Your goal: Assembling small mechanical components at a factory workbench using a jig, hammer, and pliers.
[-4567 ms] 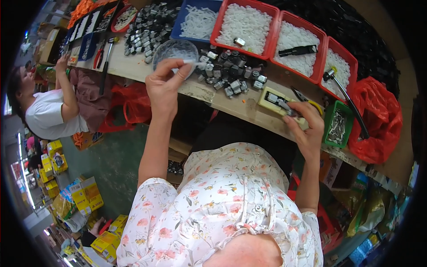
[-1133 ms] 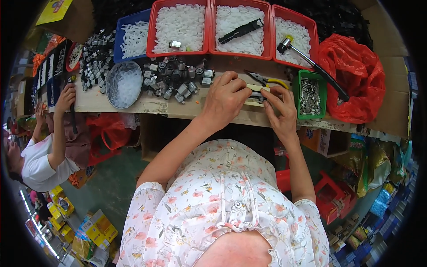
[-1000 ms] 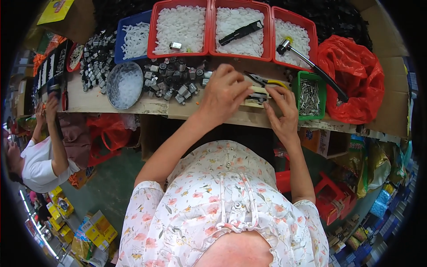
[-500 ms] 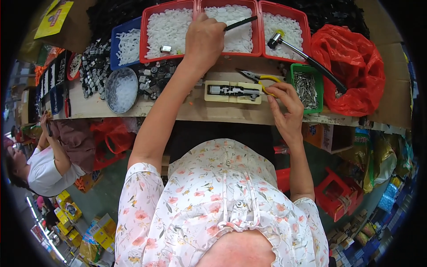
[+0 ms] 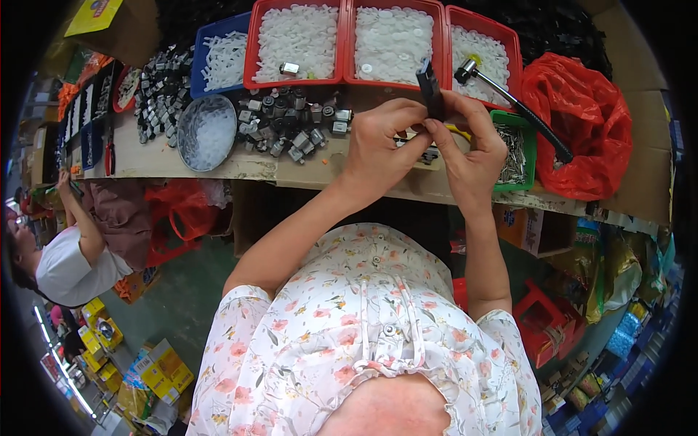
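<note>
My left hand (image 5: 382, 149) and my right hand (image 5: 472, 149) meet above the bench, fingertips pinched together. A slim black plastic strip (image 5: 431, 91) stands up between them, its lower end hidden by the fingers. The right hand's thumb and fingers press on the strip. My left fingers are closed close against its lower part; whether they also hold a smaller piece is hidden. Beneath the hands lies a cream-coloured holder (image 5: 430, 164) with a metal-and-black part in it, mostly covered. A yellow plier handle (image 5: 459, 131) shows behind my right hand.
Red bins of white plastic pieces (image 5: 345, 43) line the back, beside a blue bin (image 5: 195, 65). Metal parts (image 5: 291, 123) and a round metal dish (image 5: 207, 134) lie left. A green tray of pins (image 5: 512, 156), a hammer (image 5: 516, 102) and a red bag (image 5: 582, 123) stand right. A co-worker (image 5: 73, 254) sits left.
My left hand has come back from the middle red bin with the black strip, toward me and right. My right hand has risen from beside the cream holder to meet it.
</note>
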